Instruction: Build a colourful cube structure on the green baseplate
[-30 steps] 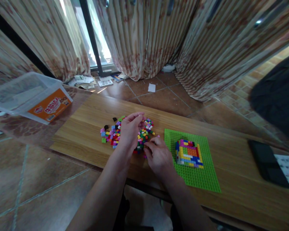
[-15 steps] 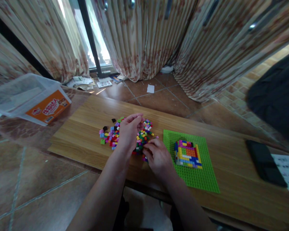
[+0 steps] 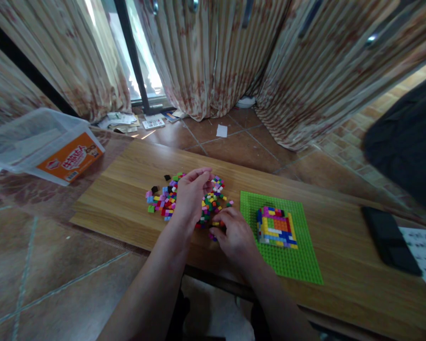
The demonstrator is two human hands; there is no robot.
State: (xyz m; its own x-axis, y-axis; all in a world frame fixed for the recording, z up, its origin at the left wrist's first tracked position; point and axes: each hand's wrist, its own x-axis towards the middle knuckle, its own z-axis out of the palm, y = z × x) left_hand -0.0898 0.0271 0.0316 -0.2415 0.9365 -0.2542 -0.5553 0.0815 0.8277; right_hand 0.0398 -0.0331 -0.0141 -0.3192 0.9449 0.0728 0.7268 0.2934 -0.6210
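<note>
The loose bricks (image 3: 209,204) lie in a messy heap in the middle of the desk (image 3: 124,175). The heap is longer from left to right, but the little bricks in it point every which way.

The left hand (image 3: 194,189) is over the heap, with its fingers curled in. I can't tell if they pinch a brick. The right hand (image 3: 236,234) is at the near right edge of the heap. Its thumb and first finger are a little apart, with small bricks by the tips.

To the right, a bright block (image 3: 277,228) of joined bricks sits on a green board (image 3: 294,266), bumps up. It looks a bit wider from side to side. So some bricks are joined, and lots are not.

Farther right is a flat black thing (image 3: 388,239). A clear tub (image 3: 71,158) is far left.
</note>
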